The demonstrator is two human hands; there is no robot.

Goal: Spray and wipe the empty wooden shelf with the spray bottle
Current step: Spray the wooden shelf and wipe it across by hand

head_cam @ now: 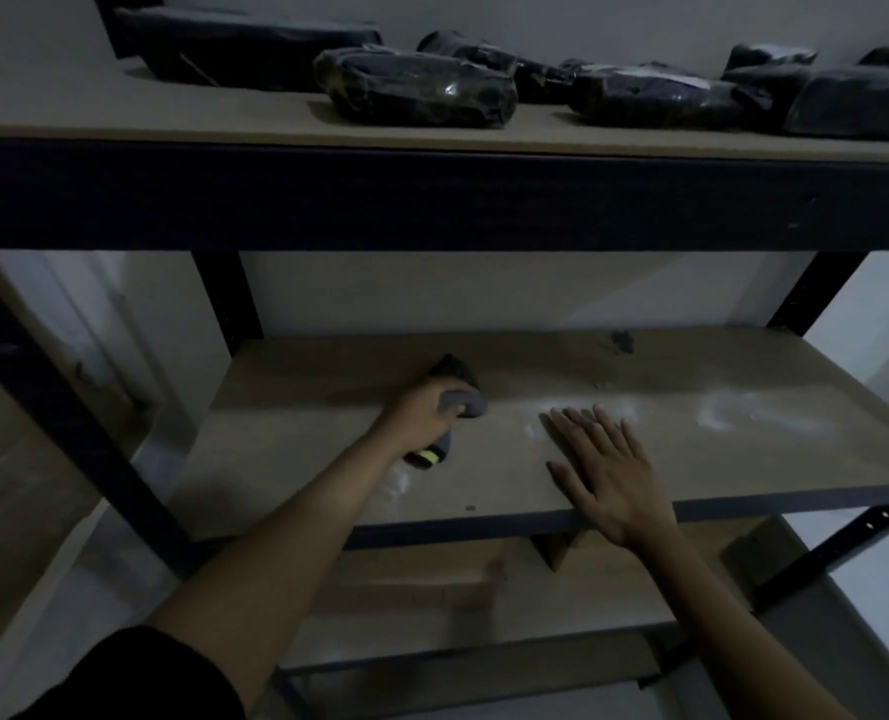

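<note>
Left hand (426, 413) grips spray bottle (450, 407) over left half of wooden shelf (743, 459), nozzle likely aimed toward back edge; right hand (606, 470) flat, fingers spread, near front edge; white patches toward right end; spray dry left part evenly, keep right hand clear

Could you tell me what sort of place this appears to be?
Probably a storeroom or storage corner: a dark metal-framed rack with wooden shelf boards stands against a plain white wall, and black plastic-wrapped bundles lie on the upper shelf.
</note>
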